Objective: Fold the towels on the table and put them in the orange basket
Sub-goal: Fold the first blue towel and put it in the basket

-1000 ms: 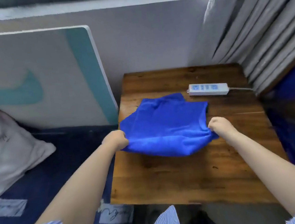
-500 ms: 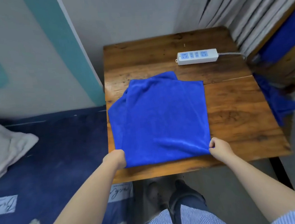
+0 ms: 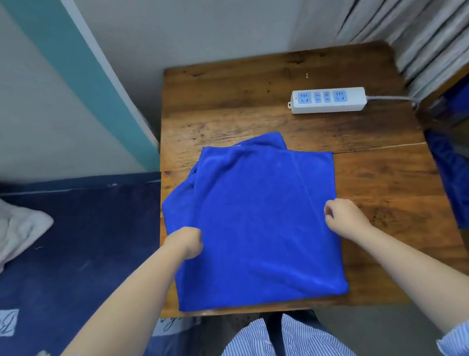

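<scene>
A blue towel lies flat and folded on the wooden table, its near edge close to the table's front edge. A second layer sticks out unevenly at its left and far sides. My left hand is curled at the towel's left edge, about halfway along, and grips it. At the right edge, my right hand pinches the cloth with curled fingers. The orange basket is not in view.
A white power strip with its cable lies at the table's far right. Another blue cloth hangs beside the table on the right. Grey curtains stand behind it. A navy bed with a white pillow adjoins the left.
The towel was pulled toward me and laid flat. My hands then left its near corners and moved up to the middle of its left and right edges.
</scene>
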The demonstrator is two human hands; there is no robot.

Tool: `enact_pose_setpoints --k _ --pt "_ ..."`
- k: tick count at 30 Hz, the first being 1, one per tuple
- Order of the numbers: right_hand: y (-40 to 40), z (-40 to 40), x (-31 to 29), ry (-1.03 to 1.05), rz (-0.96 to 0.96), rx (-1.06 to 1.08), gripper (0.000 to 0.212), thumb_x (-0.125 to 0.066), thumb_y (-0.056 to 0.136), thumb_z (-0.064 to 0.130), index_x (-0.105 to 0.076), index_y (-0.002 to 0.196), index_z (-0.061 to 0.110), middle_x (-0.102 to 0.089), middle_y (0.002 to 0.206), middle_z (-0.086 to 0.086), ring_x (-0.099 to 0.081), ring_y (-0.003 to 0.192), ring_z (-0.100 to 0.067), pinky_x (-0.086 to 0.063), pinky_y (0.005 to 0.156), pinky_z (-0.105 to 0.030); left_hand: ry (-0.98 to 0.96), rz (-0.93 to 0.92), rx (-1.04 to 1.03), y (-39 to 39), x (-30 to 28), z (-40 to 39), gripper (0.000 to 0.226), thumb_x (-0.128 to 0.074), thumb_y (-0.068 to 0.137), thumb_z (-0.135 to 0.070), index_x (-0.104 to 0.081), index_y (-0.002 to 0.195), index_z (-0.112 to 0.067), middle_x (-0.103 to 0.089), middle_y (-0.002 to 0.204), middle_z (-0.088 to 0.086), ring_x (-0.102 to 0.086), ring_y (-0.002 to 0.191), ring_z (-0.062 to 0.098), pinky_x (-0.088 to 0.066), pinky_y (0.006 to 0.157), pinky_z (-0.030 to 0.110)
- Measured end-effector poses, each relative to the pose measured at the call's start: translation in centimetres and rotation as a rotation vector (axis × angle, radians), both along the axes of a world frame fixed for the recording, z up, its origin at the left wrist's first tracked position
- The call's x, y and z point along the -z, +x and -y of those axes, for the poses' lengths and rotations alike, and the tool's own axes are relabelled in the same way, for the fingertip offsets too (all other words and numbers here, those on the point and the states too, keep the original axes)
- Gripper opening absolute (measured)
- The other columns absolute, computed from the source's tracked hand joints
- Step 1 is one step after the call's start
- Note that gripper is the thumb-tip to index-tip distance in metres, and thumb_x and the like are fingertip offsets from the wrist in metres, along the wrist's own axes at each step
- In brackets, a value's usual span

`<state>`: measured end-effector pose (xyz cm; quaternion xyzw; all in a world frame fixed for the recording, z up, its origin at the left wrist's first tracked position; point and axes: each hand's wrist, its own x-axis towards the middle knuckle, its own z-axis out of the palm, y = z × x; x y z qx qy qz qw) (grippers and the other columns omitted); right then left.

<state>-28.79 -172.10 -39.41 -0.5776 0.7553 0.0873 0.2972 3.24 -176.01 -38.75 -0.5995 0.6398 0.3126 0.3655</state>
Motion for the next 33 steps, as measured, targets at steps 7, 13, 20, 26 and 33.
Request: enact_pose_setpoints --k 7,13,20,26,33 --pt "-0.1 8.9 0.6 -0.167 -0.068 -0.084 0.044 -0.043 0.088 0.003 -0.041 0.132 0.007 -0.039 0.140 -0.010 -0.031 0.132 -0.027 -0.031 0.105 -0.037 -0.302 -0.127 0.013 -6.1 -0.5 7.2 0.023 -0.035 0.094 -0.011 -0.055 0.107 -0.009 -0.055 0.109 0.006 -0.048 0.092 0.023 -0.035 0.057 0.030" --pt "-1.6 11.2 2.1 -0.092 -0.073 -0.082 0.049 -0.045 0.090 0.011 -0.033 0.137 0.012 -0.041 0.138 -0.007 -0.034 0.130 -0.025 -0.029 0.107 -0.036 -0.385 -0.156 -0.005 -9.6 0.4 11.2 0.032 -0.034 0.092 -0.006 -0.047 0.121 -0.007 -0.050 0.126 0.008 -0.045 0.117 0.025 -0.041 0.081 0.035" --pt "-2.3 12.0 0.7 -0.065 0.371 -0.108 0.023 -0.053 0.086 0.006 -0.066 0.104 0.004 -0.053 0.089 -0.002 -0.055 0.095 -0.021 -0.030 0.071 -0.018 -0.414 -0.179 0.202 -11.6 1.7 14.1 0.056 -0.040 0.093 -0.008 -0.023 0.145 -0.019 -0.021 0.153 -0.002 -0.015 0.142 0.020 -0.027 0.109 0.037" --pt "-3.0 12.6 -3.2 0.146 0.628 -0.179 0.021 -0.050 0.085 -0.001 -0.068 0.089 0.009 -0.056 0.079 0.013 -0.052 0.078 -0.005 -0.038 0.070 -0.005 -0.396 -0.083 0.291 -11.1 1.0 14.8 0.035 -0.041 0.095 -0.019 -0.047 0.130 -0.021 -0.049 0.129 0.004 -0.035 0.128 0.024 -0.008 0.116 0.045" --pt "-1.2 14.8 -4.3 0.112 0.577 -0.112 0.025 -0.046 0.084 0.000 -0.058 0.071 0.017 -0.057 0.078 -0.001 -0.048 0.075 -0.015 -0.036 0.061 -0.022 -0.285 -0.116 0.211 -4.5 -3.5 13.3 0.021 -0.034 0.099 -0.030 -0.043 0.083 -0.019 -0.062 0.094 0.006 -0.053 0.100 0.027 -0.028 0.102 0.037"
